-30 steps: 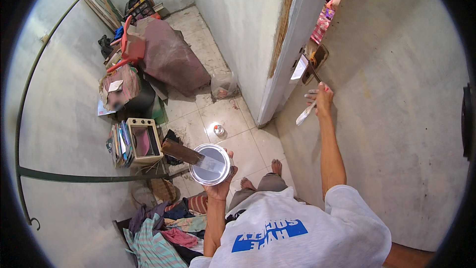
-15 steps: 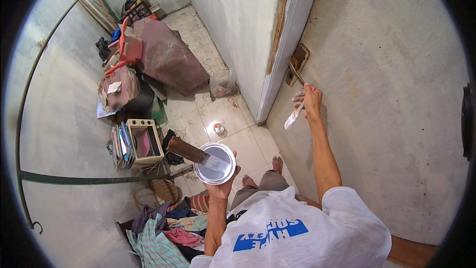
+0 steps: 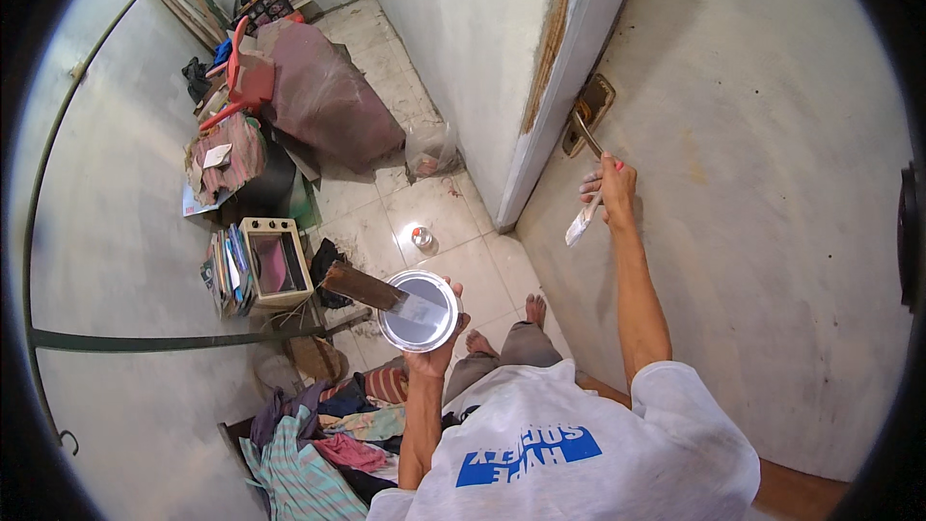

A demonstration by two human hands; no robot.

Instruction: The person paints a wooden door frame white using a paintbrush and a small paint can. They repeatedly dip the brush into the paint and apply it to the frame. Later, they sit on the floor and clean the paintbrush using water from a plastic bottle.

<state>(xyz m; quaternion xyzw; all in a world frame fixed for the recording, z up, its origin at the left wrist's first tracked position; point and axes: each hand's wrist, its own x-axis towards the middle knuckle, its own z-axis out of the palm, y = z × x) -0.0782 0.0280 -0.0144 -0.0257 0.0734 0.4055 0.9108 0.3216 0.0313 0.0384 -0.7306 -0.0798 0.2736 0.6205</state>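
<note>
My left hand point(image 3: 431, 359) holds up a round open paint can point(image 3: 422, 339) from below. Pale grey-white paint fills the can, and a brown wooden stick point(image 3: 362, 286) with a wet, paint-covered end lies across its rim. My right hand point(image 3: 617, 195) is closed around a paintbrush point(image 3: 584, 222), its white-coated bristles pointing down and left. The same hand's fingers are at the end of a metal lever handle point(image 3: 585, 132) on a worn plate point(image 3: 600, 101) set in the pale door point(image 3: 733, 232).
A wall edge with bare wood point(image 3: 555, 39) stands beside the door. On the tiled floor point(image 3: 473, 275) sits a small jar point(image 3: 422, 237) with a red top. Left are a toaster oven point(image 3: 278, 265), books point(image 3: 228, 270), a red chair point(image 3: 251, 77), a covered bulky object point(image 3: 328, 101) and piled clothes point(image 3: 304, 458).
The view has shifted slightly. My right hand and the brush sit a little farther right in the picture, still at the lever handle. My left hand keeps hold of the can.
</note>
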